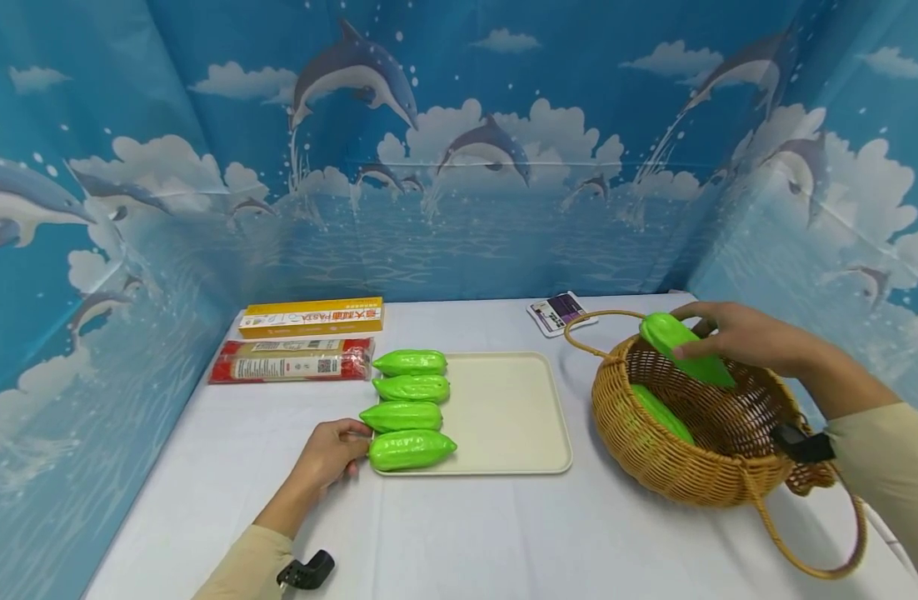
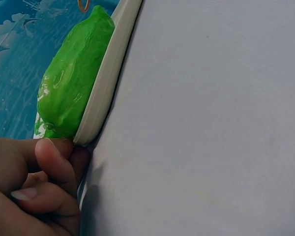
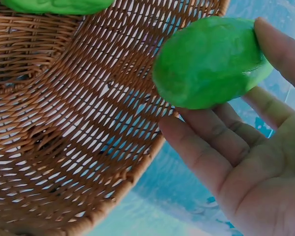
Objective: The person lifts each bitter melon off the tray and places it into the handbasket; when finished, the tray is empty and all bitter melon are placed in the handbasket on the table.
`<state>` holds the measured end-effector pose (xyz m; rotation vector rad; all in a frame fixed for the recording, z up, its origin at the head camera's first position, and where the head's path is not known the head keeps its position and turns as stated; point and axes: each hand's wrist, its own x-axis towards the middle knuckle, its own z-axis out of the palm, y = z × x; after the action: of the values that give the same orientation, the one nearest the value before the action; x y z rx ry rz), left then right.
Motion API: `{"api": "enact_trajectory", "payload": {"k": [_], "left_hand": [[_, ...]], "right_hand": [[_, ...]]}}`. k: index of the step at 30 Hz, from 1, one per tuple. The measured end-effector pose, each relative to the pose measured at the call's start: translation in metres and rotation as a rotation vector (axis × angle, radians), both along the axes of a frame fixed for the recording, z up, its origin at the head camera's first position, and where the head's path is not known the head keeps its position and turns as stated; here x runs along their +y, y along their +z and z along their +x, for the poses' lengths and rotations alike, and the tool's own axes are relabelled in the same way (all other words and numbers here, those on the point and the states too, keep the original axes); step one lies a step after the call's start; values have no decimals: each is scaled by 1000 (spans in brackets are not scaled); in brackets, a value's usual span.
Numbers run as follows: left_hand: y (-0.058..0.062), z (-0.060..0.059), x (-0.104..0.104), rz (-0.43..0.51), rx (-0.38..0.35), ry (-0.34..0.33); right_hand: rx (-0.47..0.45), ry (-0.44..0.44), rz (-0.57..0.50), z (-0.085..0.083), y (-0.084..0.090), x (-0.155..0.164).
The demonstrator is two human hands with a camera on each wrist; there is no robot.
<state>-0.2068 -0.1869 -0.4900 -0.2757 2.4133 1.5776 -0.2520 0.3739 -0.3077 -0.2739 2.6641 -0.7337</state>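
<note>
Two pasta packets [image 1: 301,340] at far left of the white surface [image 1: 459,533], left hand [image 1: 327,454] with curled fingers gripping the cream tray [image 1: 504,412] corner, four green gourds [image 1: 408,410] rowed on it, one card [image 1: 558,312], one wicker basket [image 1: 699,475] holding one gourd [image 1: 660,412], right hand [image 1: 736,333] pinching a sixth gourd [image 1: 684,348] above the basket.

Left hand [image 2: 27,189] curled at tray [image 2: 105,81] corner, fingers [image 2: 51,162] touching rim. Green gourd [image 2: 73,78] lay on tray. White surface [image 2: 211,123] alongside.

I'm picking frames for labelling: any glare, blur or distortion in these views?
Head view: wide-angle bend at the edges, even light, soft shadow under the basket. Left wrist view: glossy highlights on the green vegetable, left hand soft-focused. Right wrist view: sharp weave, right hand slightly blurred.
</note>
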Motion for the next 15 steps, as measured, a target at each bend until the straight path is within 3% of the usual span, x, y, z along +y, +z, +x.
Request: {"api": "enact_trajectory", "payload": {"k": [9, 15], "left_hand": [[-1, 0, 0, -2, 10, -4], [-2, 1, -1, -2, 10, -3]], "right_hand": [[-72, 22, -25, -3, -11, 16], [-208, 36, -114, -8, -14, 18]]}}
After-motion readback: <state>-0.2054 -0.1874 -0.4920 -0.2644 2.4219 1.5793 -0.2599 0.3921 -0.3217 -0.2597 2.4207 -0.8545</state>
